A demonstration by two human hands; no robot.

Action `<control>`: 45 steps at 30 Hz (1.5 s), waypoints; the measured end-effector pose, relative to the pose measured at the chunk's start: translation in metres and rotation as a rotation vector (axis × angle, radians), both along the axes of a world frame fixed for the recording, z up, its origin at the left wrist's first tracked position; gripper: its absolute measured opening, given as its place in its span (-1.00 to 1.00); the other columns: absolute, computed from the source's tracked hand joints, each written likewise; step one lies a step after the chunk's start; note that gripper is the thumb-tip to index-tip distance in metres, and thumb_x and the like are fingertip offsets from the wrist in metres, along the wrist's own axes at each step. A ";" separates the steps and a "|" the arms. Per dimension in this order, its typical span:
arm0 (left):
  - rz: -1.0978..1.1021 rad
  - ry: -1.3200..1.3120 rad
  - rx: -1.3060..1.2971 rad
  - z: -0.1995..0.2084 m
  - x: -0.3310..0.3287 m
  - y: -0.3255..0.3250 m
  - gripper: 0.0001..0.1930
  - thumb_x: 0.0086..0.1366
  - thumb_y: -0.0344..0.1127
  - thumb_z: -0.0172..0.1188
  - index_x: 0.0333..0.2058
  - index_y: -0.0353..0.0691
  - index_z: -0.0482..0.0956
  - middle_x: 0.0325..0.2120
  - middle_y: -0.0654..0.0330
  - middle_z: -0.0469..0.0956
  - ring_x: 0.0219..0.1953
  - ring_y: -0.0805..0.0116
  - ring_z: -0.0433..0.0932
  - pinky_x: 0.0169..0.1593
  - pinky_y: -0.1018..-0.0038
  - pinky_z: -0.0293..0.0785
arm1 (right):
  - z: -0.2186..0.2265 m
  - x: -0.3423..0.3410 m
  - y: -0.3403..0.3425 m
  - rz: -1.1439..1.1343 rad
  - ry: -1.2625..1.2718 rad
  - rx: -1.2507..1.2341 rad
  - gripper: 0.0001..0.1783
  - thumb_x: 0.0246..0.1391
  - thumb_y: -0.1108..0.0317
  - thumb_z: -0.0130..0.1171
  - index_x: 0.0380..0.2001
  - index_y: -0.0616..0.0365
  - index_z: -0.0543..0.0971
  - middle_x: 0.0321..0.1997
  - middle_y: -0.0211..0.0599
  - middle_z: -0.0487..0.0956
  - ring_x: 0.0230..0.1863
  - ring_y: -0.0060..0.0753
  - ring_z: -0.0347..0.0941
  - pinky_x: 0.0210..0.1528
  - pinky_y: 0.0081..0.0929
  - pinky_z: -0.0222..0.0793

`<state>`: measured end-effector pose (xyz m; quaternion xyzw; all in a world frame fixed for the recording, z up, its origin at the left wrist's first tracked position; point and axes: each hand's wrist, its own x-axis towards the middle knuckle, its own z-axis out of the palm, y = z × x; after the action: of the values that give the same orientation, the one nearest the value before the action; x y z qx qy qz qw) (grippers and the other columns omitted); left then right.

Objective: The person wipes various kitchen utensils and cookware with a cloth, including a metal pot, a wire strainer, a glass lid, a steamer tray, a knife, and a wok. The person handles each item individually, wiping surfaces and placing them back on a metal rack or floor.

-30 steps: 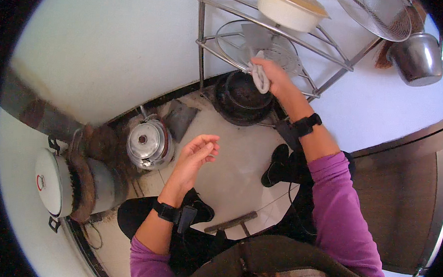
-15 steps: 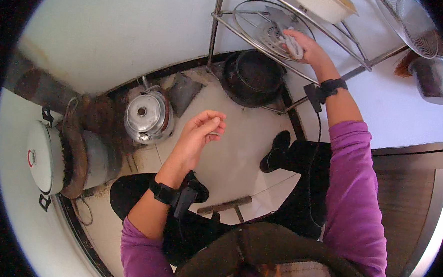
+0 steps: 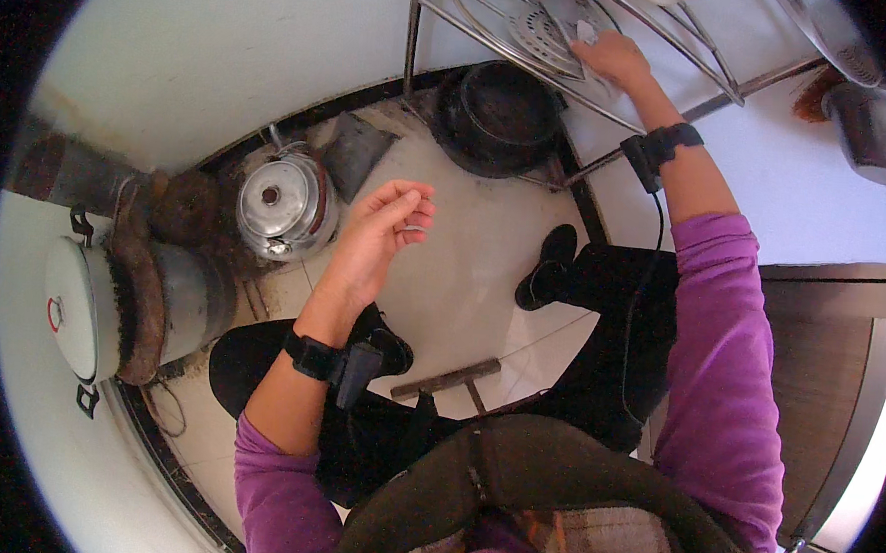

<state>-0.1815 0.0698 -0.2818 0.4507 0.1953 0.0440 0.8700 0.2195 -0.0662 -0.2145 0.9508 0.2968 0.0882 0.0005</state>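
Note:
At the upper right my right hand reaches onto a metal rack, closed on a pale cloth. Most of the cloth is hidden by the fingers. Close to it on the rack lies a round perforated metal plate. My left hand hovers above the floor, apart from everything, its fingers curled in and the thumb against them. Nothing shows in it. The nearest thing to it is a silver kettle, to its left.
Black pans stand on the floor below the rack. A large white-lidded pot is at the left. A metal pot sits at the far right. A T-shaped tool lies between my legs, and a wooden cabinet stands at the right.
My right hand has moved up and farther in over the rack with the cloth. My left hand has risen slightly and shifted left. The whole view has tilted a little.

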 end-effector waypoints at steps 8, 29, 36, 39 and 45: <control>0.034 0.044 -0.039 -0.004 -0.001 -0.001 -0.80 0.37 -0.20 0.12 -0.16 -0.17 0.56 -0.32 0.33 0.56 -0.26 0.54 0.51 -0.15 0.55 0.42 | 0.009 -0.079 -0.037 0.134 -0.334 0.372 -0.63 0.20 0.12 0.04 -0.06 0.13 0.50 -0.26 0.02 0.61 -0.23 0.16 0.53 -0.23 0.00 0.40; 0.112 0.340 -0.176 0.002 0.011 -0.003 -0.85 0.38 -0.24 0.09 -0.21 -0.16 0.52 -0.35 0.33 0.54 -0.27 0.55 0.48 -0.15 0.55 0.39 | -0.345 -0.017 -0.034 -0.410 1.450 1.128 -0.52 0.10 -0.11 0.20 -0.35 0.15 0.45 -0.40 -0.26 0.54 -0.45 -0.39 0.49 -0.49 -0.36 0.43; 0.096 0.337 -0.185 -0.001 0.019 -0.001 -0.85 0.38 -0.24 0.09 -0.22 -0.17 0.51 -0.35 0.33 0.53 -0.27 0.54 0.48 -0.15 0.54 0.39 | -0.336 0.008 -0.026 -0.863 1.682 1.565 -0.83 0.06 0.34 0.17 -0.37 0.20 0.44 -0.31 -0.18 0.51 -0.32 -0.23 0.51 -0.37 -0.32 0.52; 0.099 0.318 -0.184 -0.003 0.021 -0.004 -0.84 0.38 -0.23 0.09 -0.21 -0.17 0.52 -0.34 0.33 0.53 -0.27 0.55 0.47 -0.15 0.55 0.39 | -0.303 0.017 -0.022 -0.745 1.559 1.481 -0.86 0.06 0.37 0.16 -0.39 0.19 0.44 -0.39 -0.22 0.44 -0.35 -0.23 0.46 -0.35 -0.29 0.51; 0.035 0.362 -0.136 -0.010 0.032 -0.008 -0.83 0.38 -0.23 0.10 -0.17 -0.17 0.51 -0.32 0.33 0.54 -0.28 0.52 0.49 -0.15 0.55 0.41 | -0.219 -0.017 -0.021 -0.509 1.266 1.339 -0.87 -0.01 0.42 0.18 -0.43 0.19 0.44 -0.42 -0.28 0.36 -0.41 -0.31 0.34 -0.40 -0.29 0.43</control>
<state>-0.1495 0.0614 -0.2919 0.3881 0.3588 -0.0358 0.8481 0.2024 -0.0870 -0.4340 0.6613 -0.0858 -0.2937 -0.6849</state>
